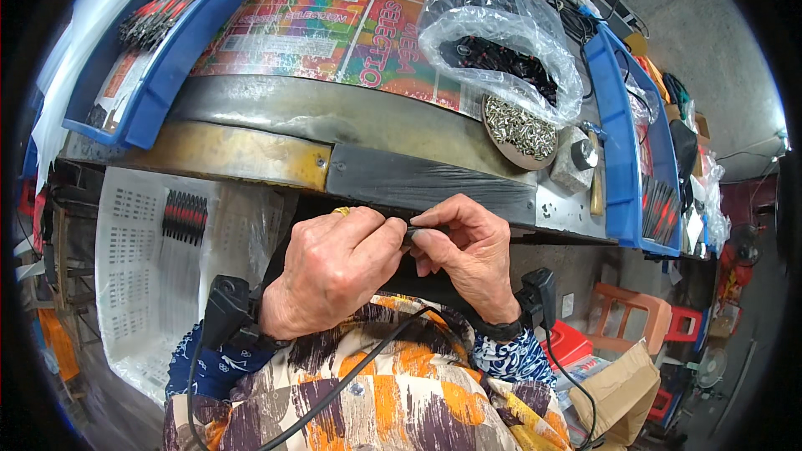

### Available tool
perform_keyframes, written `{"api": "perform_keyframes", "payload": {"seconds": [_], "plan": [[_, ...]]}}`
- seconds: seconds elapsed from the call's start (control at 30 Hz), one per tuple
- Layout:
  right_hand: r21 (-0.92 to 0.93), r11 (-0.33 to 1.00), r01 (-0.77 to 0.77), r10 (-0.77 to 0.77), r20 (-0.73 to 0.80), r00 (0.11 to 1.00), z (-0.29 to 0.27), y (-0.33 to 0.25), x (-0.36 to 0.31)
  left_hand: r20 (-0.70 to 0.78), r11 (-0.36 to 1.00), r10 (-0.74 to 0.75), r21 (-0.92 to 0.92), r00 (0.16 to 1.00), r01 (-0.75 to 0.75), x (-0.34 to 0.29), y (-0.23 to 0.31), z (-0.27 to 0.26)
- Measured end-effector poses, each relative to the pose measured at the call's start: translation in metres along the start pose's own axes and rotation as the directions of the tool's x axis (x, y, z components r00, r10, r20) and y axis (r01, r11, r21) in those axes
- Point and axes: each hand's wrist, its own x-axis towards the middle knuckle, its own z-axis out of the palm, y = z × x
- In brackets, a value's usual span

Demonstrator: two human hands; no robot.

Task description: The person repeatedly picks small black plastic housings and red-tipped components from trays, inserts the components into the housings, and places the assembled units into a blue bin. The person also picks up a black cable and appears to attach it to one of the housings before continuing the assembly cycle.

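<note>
Both hands meet in front of my body, just below the workbench edge. My left hand [338, 263], with a ring on one finger, is closed in a pinch on a small dark piece [409, 234]. From the other side, my right hand [468, 242] pinches the same piece between thumb and forefinger. Most of the piece is hidden by fingers, so its kind cannot be made out. Closest on the bench are a round dish [491, 135] of small silvery metal parts and a clear plastic bag [543, 38] holding black parts.
A blue bin [163, 88] of slim black-and-red pieces stands at the left, another blue bin [616, 150] at the right. A white-lined box [142, 267] at lower left holds a row of similar pieces. Near the dish sits a grey metal block [573, 169]. Stools [626, 313] stand lower right.
</note>
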Motion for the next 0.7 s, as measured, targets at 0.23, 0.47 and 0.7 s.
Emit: {"api": "perform_keyframes", "payload": {"seconds": [0.23,0.47,0.7], "plan": [[-0.004,0.993,-0.12,0.12,0.067,0.99,-0.0078,-0.0081,0.0003,0.043,1.0,-0.018,-0.021,0.999,0.018,-0.0003,-0.0005,-0.0018],[-0.027,0.998,-0.05,0.05,0.025,0.998,-0.0035,-0.0024,0.0009,0.009,1.0,0.014,-0.027,1.0,-0.014,-0.0027,0.0012,0.0016],[0.036,0.999,-0.012,0.012,-0.019,1.0,-0.0007,-0.0048,0.0014,0.029,1.0,0.011,-0.004,1.0,-0.011,0.0058,0.0008,-0.0021]]}}
